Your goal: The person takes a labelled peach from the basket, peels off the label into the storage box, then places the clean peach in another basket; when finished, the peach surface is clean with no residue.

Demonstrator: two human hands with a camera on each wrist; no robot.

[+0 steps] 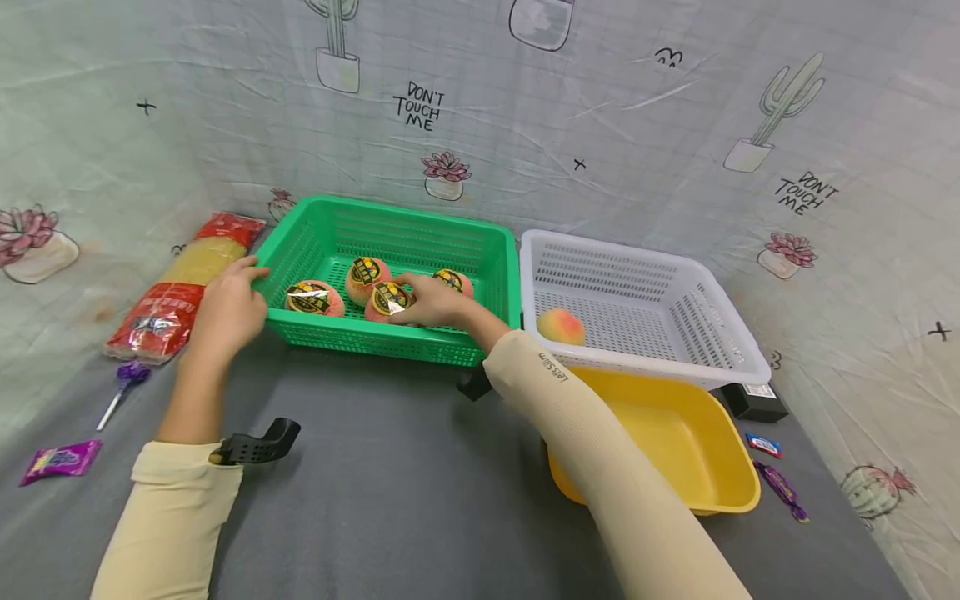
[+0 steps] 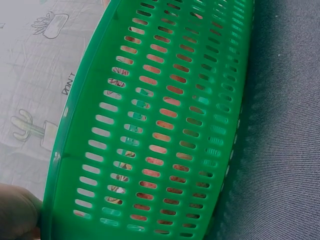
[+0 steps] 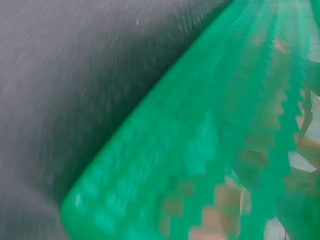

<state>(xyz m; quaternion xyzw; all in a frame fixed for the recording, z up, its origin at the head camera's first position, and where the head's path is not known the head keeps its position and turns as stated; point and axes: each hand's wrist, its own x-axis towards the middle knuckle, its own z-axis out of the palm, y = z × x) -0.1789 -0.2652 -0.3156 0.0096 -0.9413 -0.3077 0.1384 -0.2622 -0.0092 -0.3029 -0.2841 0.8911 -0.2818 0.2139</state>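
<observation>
A green plastic basket (image 1: 390,342) with slotted walls holds several peaches with black-and-gold labels. My left hand (image 1: 228,308) grips its left rim, with part of that hand (image 2: 17,212) at the edge of the left wrist view. Inside the basket, my right hand (image 1: 431,302) has thumb and fingers around a labelled peach (image 1: 378,306) near the front wall. Around it lie a peach (image 1: 367,279) just behind, another peach (image 1: 326,300) to the left and a third peach (image 1: 461,284), partly covered by the hand, to the right. The right wrist view is blurred, showing mostly the basket wall (image 3: 150,145).
Right of the green basket stands a white basket (image 1: 720,333) with one unlabelled peach (image 1: 560,326). A yellow basin (image 1: 675,442) sits before it, partly behind my right sleeve. A red-and-yellow bag (image 1: 161,308), a purple lollipop (image 1: 132,372) and a purple wrapped candy (image 1: 62,460) lie left.
</observation>
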